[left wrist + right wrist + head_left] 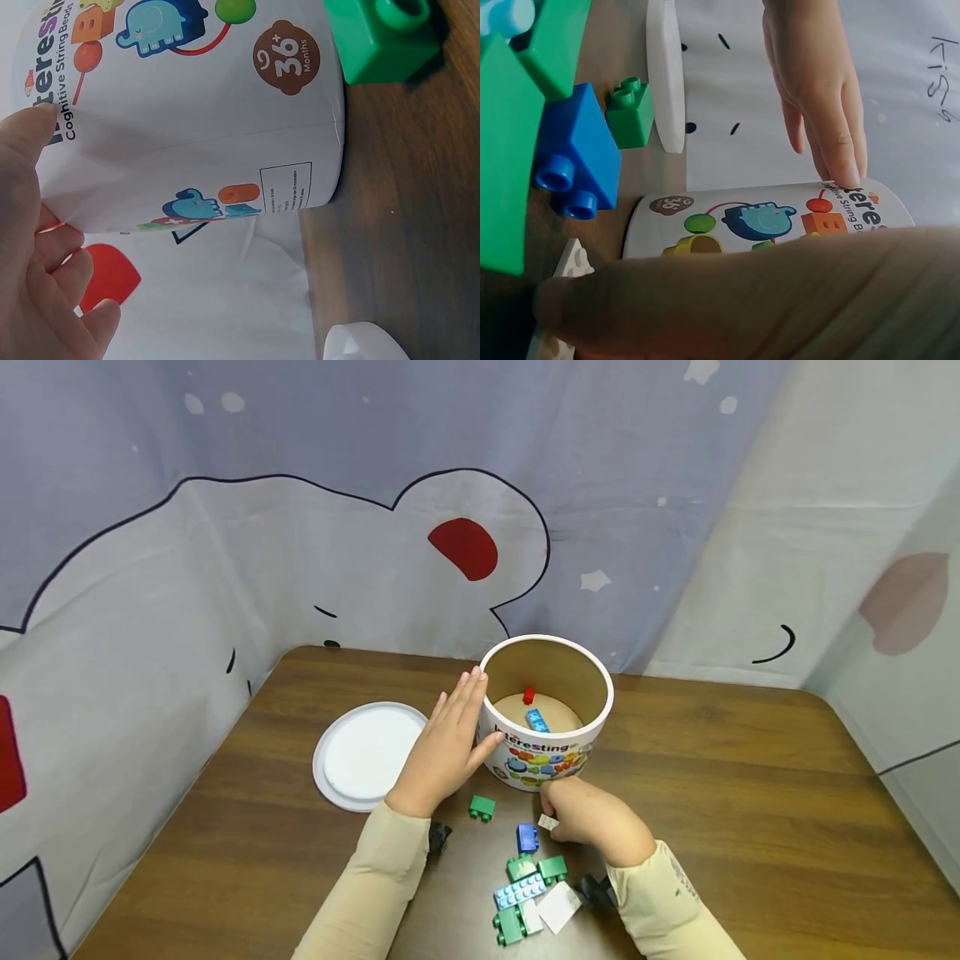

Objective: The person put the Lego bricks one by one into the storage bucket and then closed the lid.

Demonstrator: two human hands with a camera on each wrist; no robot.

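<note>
Tabletop (735, 785) in brown wood grain is stretching well past the right hand (597, 820) toward a rounded far corner, while patterned cloth (637, 527) is hanging along the back edge, close behind the printed toy bucket (543, 764). On the left, a round white lid (367, 752) is taking up the wood between the bucket and the slanting left edge.

The hands are working apart. The left hand (446, 743) is resting against the bucket's left side, its fingers reaching up near the rim and its thumb touching the lettered front. The right hand is pinching a thin white studded brick (548, 822) just in front of the bucket; whether that brick is touching the wood, I cannot tell.

The round bucket is showing a smooth white rim and a brown inner wall, with a red brick (528, 696) and a light-blue brick (537, 721) lying on its tan bottom. Nearer the person, a boxy blue plastic brick (527, 838) is lying beside a cluster containing green bricks (509, 926), a studded light-blue slab (520, 891) and a flat white piece (560, 907). Another green brick (482, 807) is sitting alone near the bucket's foot.
</note>
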